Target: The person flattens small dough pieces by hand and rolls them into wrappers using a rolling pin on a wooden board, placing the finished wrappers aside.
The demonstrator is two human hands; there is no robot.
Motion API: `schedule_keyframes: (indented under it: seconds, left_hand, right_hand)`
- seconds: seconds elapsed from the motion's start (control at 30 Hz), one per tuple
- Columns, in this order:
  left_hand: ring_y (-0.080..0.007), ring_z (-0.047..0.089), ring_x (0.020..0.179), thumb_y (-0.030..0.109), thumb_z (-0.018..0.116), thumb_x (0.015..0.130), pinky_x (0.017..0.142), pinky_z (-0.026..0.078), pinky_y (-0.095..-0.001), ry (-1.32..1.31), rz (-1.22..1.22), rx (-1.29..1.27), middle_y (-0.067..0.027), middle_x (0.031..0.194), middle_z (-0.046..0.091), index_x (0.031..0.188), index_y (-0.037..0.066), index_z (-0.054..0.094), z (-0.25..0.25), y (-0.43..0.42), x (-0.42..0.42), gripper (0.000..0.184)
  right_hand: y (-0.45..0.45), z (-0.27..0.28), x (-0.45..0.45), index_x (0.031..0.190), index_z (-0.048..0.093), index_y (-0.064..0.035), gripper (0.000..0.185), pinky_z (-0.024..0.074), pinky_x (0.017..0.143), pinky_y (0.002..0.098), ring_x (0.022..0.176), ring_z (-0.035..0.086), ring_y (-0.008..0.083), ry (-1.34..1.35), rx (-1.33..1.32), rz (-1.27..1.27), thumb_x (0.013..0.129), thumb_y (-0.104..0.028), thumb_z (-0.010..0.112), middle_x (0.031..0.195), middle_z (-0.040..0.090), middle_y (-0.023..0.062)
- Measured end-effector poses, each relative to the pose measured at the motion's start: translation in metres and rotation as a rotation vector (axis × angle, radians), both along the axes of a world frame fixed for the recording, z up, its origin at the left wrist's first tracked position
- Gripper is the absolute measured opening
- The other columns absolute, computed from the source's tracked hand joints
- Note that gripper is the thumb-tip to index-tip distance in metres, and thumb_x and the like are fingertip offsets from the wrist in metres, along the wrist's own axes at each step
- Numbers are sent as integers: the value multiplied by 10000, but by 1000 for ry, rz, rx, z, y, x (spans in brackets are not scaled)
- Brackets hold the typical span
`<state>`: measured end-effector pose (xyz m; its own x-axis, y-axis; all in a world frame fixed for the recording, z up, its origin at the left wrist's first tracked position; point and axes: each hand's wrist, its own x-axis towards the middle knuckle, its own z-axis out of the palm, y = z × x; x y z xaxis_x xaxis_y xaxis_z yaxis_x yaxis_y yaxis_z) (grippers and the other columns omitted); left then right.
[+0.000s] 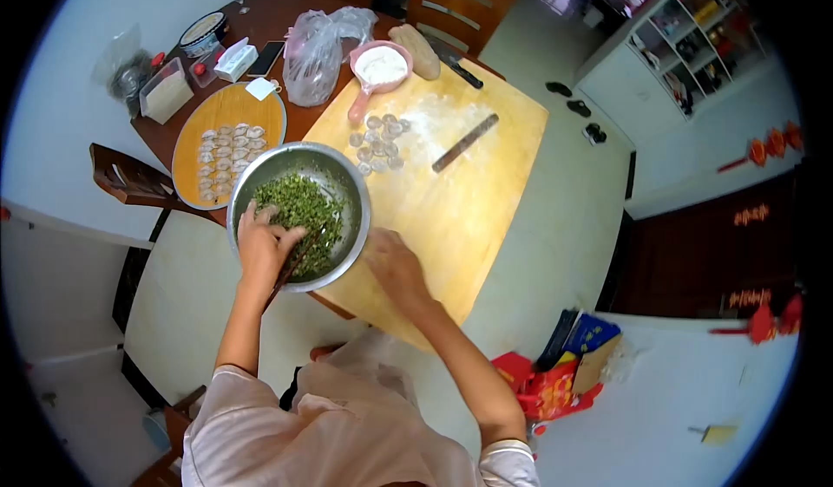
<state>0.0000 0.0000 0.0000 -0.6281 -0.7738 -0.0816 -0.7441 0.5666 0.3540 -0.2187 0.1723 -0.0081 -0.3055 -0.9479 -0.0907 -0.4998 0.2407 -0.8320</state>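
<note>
My left hand (263, 242) is over the metal bowl (354, 218), its thumb and fingers apart above the chopped green filling (299, 199); nothing clearly shows in it. Dark chopsticks (289, 268) lean in the filling beside that hand and cross the near rim. Just right of the bowl, my right hand (392, 261) is low over the wooden board (451, 218), its fingers smeared by motion. Small round dough pieces (378, 146) lie on the board beyond the bowl. To the left, a round tray (252, 105) carries rows of folded dumplings (227, 153).
A rolling pin (466, 143) lies on the floured board. At the back are a pink flour scoop (359, 105), a knife (462, 72), a plastic bag (311, 58) and a phone (266, 58). Wooden chairs (460, 1) stand around the table.
</note>
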Motion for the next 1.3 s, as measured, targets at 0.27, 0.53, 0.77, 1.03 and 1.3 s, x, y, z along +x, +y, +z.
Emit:
schedule_keyframes:
  seconds: [0.27,0.53,0.77,1.03,1.3]
  left_hand:
    - [-390,396,1344,91,751,737,1119,314,-478,481,-248,41,-230,1384,475,1275,3,547,11,55,-183,582]
    - [-426,432,1295,22,568,838,1115,345,-443,387,151,-146,-292,1371,459,1311,-85,475,-132,12,-300,494]
    - [-405,542,1128,62,568,863,987,447,-434,295,389,-216,-247,1238,558,1160,-64,587,-127,37,-336,323]
    - [-352,578,925,83,592,835,777,497,-443,236,541,-203,-165,930,604,916,30,654,-109,28,-353,116]
    - [-354,579,913,64,651,743,761,491,-464,119,693,212,-159,942,597,857,26,609,-91,27,-338,127]
  right_hand:
    - [-40,-22,-225,1193,597,-2,376,450,987,425,1144,550,400,437,-161,-13,826,-63,651,1248,592,214]
    - [-131,-83,-364,1238,576,-64,458,377,1021,507,1239,480,335,845,-215,402,790,-67,669,1318,548,151]
    - [-154,-110,-421,1082,596,-50,275,417,951,472,1086,529,307,724,-349,786,807,-65,593,1061,580,129]
    - [-162,-84,-445,987,598,-42,183,461,828,420,967,545,309,496,-448,912,807,-47,567,966,558,124]
    - [-173,-87,-433,1065,630,-56,248,449,890,409,1010,562,295,534,-424,1178,832,-92,554,993,586,113]
